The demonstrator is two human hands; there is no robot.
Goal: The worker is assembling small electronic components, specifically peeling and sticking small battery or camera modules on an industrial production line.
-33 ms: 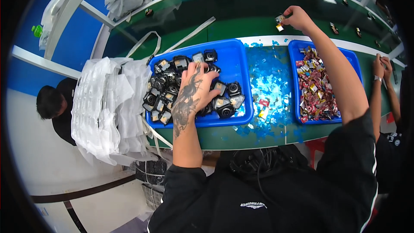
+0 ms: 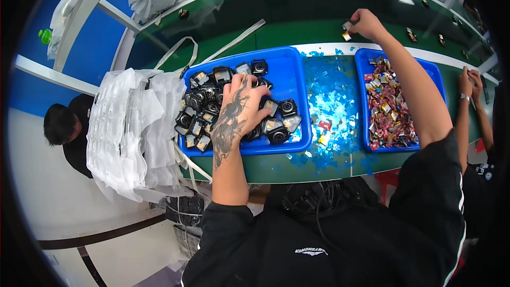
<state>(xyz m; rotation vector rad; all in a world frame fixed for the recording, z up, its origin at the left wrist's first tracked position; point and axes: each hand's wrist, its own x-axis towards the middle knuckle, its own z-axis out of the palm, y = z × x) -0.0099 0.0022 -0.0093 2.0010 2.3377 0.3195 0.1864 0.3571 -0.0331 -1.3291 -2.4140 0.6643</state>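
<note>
Over the left blue tray [image 2: 293, 74], my left hand [image 2: 240, 101] rests with fingers apart on several small black camera-like units [image 2: 194, 98], some with round lenses. Its fingertips are partly hidden among them, and no unit clearly sits in its grasp. My right hand [image 2: 367, 24] reaches out over the green work surface, thumb and fingers pinched on a small dark electronic part [image 2: 346, 31] with a white and yellow piece at its lower end. Below that forearm, the right blue tray [image 2: 364, 82] is heaped with small red, white and yellow pieces [image 2: 388, 103].
Blue film scraps [image 2: 329, 90] litter the table between the trays. Stacked translucent plastic trays [image 2: 119, 133] stand at the left. Small parts [image 2: 411, 34] lie spaced along the far green strip. Another person's hands [image 2: 470, 82] are at right; a person [image 2: 66, 125] is at far left.
My right hand and the part in it have shifted very slightly down and to the right. My left hand stays in nearly the same place on the units.
</note>
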